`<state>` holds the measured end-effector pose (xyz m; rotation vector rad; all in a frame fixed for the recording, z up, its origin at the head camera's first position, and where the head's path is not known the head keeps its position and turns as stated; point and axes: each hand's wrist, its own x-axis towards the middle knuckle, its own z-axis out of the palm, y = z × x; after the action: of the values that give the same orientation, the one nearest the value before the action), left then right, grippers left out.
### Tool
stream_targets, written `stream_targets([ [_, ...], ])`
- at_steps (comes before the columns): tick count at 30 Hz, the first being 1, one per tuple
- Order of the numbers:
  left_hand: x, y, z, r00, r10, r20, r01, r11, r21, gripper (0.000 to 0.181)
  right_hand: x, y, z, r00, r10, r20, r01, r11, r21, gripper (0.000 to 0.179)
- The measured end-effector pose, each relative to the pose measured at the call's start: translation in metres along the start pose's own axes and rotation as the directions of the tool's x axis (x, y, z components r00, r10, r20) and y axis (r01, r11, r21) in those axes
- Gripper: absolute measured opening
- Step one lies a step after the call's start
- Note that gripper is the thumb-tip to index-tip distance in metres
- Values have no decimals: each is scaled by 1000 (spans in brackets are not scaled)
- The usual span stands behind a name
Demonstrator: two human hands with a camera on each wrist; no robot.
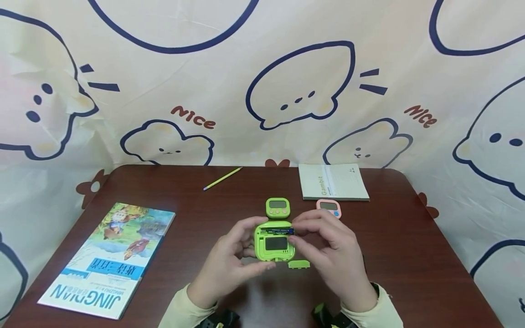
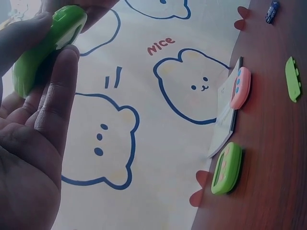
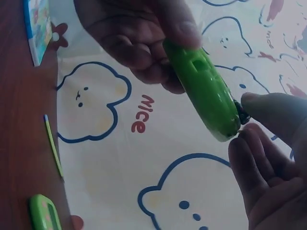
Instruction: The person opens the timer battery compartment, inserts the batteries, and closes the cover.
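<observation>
My left hand [image 1: 234, 255] grips a green digital timer [image 1: 258, 248] by its left side, thumb below and fingers above. Its long battery slot is uncovered, and a dark rectangle sits beneath the slot. A dark blue battery [image 1: 280, 231] lies along the slot. At the battery's right end, my right hand [image 1: 334, 248] pinches it between thumb and fingertips; the right wrist view shows only the battery's dark end [image 3: 244, 115]. On the table just below the timer is a loose green battery cover [image 1: 299, 264]. A second battery [image 2: 272, 12] lies on the table in the left wrist view.
Behind my hands stand another green timer [image 1: 278, 207] and a pink timer [image 1: 328, 207], the pink one partly hidden by my right hand. A pale notebook [image 1: 340, 182] and a yellow-green pencil [image 1: 223, 178] lie at the back. At left is a picture-covered book [image 1: 107, 264].
</observation>
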<state>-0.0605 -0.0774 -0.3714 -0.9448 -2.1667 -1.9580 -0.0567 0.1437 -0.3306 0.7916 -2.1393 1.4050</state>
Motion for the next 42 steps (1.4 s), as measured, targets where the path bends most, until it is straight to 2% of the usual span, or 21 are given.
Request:
stream_targets([
  [5,0,0,-1,999,-38,-16,39,999,15,76,-3,3,3,995,95,-25,-94,995,38,23],
  [12,0,0,-1,998,-57,-22,58,998,26,77,-5,8,7,996,65,-54,-58,992,113,24],
  [21,0,2,-2,996,-88,-28,89,996,30,77,-7,12,10,993,100,-62,-94,991,94,21],
  [27,0,3,-3,994,-108,-31,109,994,18,76,-8,14,12,995,79,-53,-75,993,88,21],
  [30,-1,4,-3,993,-112,-34,112,993,21,76,-9,13,12,998,44,-51,-41,997,64,21],
  [33,-1,3,-2,995,-98,-33,99,995,14,76,-8,12,13,996,-62,-67,61,998,-14,16],
  [35,-1,2,-2,995,-88,-36,88,996,15,76,-7,12,15,985,-151,-81,144,986,-79,10],
  [37,-1,0,-1,996,-80,-39,81,997,16,76,-7,12,17,972,-218,-91,203,968,-149,15],
  [39,-1,-2,0,997,-65,-39,66,998,18,76,-7,12,19,962,-254,-97,231,952,-201,25],
  [42,-1,-4,1,999,-33,-34,34,999,17,74,-7,12,21,960,-262,-98,228,936,-268,30],
])
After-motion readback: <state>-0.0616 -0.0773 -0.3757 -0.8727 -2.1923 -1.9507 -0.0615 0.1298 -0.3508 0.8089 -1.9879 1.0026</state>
